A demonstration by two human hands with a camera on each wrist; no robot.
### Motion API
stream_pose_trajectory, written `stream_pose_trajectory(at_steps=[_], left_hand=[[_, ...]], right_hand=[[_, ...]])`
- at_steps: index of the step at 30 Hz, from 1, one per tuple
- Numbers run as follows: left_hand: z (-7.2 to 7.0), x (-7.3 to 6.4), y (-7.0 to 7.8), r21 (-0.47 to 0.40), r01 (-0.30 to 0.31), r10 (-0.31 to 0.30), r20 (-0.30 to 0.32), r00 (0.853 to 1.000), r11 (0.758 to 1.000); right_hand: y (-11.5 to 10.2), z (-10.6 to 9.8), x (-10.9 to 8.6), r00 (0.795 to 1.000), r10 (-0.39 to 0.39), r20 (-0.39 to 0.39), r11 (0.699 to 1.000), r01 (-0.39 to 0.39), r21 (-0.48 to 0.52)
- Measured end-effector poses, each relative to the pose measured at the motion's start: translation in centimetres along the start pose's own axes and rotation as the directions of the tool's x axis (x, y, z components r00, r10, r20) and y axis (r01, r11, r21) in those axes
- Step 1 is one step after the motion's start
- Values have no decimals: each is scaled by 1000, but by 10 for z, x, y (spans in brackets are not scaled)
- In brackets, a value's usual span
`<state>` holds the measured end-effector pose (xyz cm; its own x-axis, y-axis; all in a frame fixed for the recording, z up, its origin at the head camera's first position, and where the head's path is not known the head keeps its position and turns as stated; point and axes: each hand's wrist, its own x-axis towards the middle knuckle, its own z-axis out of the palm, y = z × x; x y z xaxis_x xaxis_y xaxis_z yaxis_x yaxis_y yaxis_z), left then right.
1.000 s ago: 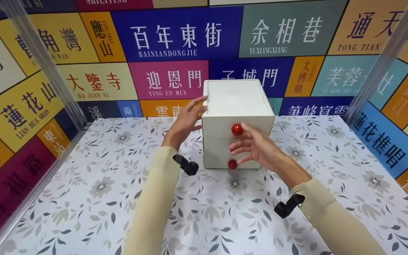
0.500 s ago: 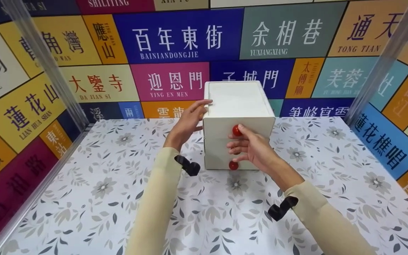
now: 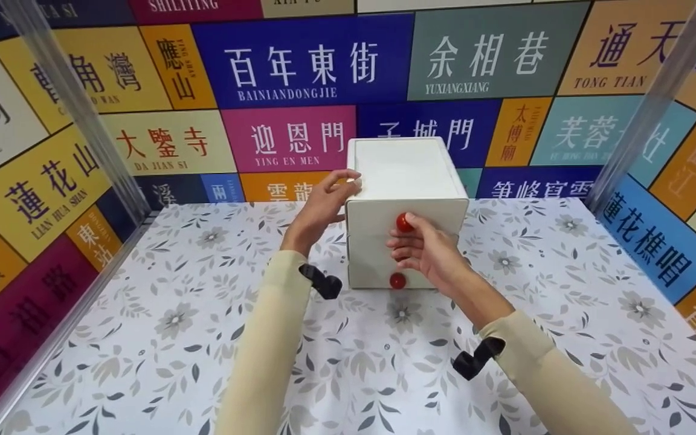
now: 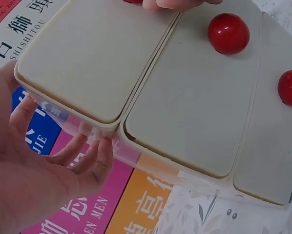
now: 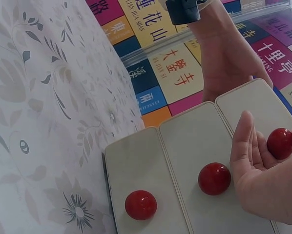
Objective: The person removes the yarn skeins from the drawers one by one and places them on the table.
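"How does the right hand (image 3: 435,251) stand?"

"Nearly closed: thumb and a finger pinch the top knob (image 3: 404,222), the other fingers bent loosely below. A second ago they were spread, the thumb only at the knob's side. I'd judge the hold is now made; the top drawer front (image 4: 92,53) looks flush."

"And the left hand (image 3: 318,211)?"

"Half-open, fingertips slightly farther over the top edge, seemingly steadying the box (image 3: 402,166)."

"Where's that?"

"At the back of the flowered tablecloth (image 3: 348,356), before the printed wall (image 3: 299,66). Smooth, off-white, rounded corners, see-through side. The middle knob (image 4: 228,33) and bottom knob (image 3: 397,280) are glossy red balls, untouched."
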<state>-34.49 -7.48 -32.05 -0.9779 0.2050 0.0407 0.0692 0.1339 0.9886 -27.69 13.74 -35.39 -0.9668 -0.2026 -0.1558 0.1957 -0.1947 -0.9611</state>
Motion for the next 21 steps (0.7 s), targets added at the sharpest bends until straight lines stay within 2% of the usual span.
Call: stream_pose_trajectory(at_steps=[9, 21], left_hand=[[2, -1, -3, 6, -20, 20, 6, 1000, 1000], [4, 0, 1, 49, -12, 12, 5, 1000, 999]], right_hand=[[3, -1, -5, 1000, -18, 8, 999, 17, 36], [6, 0, -17, 1000, -28, -4, 999, 28, 17]])
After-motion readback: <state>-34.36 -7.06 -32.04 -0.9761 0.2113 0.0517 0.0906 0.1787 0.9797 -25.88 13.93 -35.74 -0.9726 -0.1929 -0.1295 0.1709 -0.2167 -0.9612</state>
